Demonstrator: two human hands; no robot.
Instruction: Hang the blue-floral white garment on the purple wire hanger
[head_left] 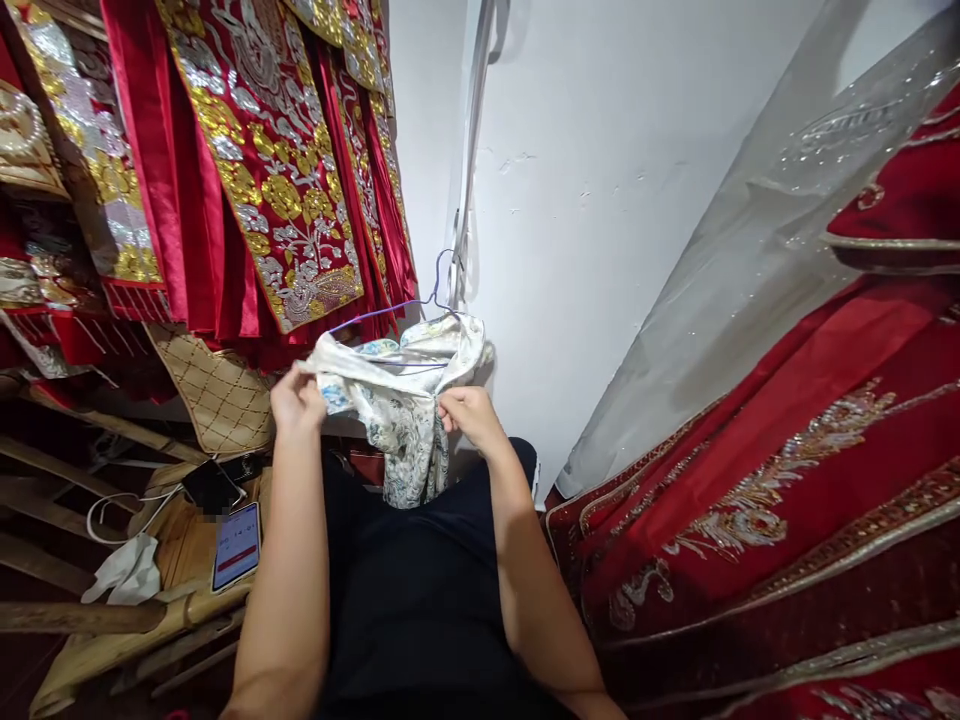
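Observation:
A white satin garment (401, 395) with a pale blue floral print hangs on a thin blue wire hanger (420, 300) in front of my chest. My left hand (296, 400) pinches the garment's left shoulder, fingers closed on the cloth. At the right side my right hand (469, 412) grips a bunched fold of the same cloth. The lower part of the garment droops against my dark top (420, 590). The hanger's hook rises toward the white wall behind.
Red robes (262, 170) with gold and silver embroidery hang at upper left. More red embroidered cloth (780, 500) under clear plastic (750, 250) fills the right. At lower left a wooden chair (150, 600) holds a lit phone (236, 545), a cable and a crumpled tissue (127, 572).

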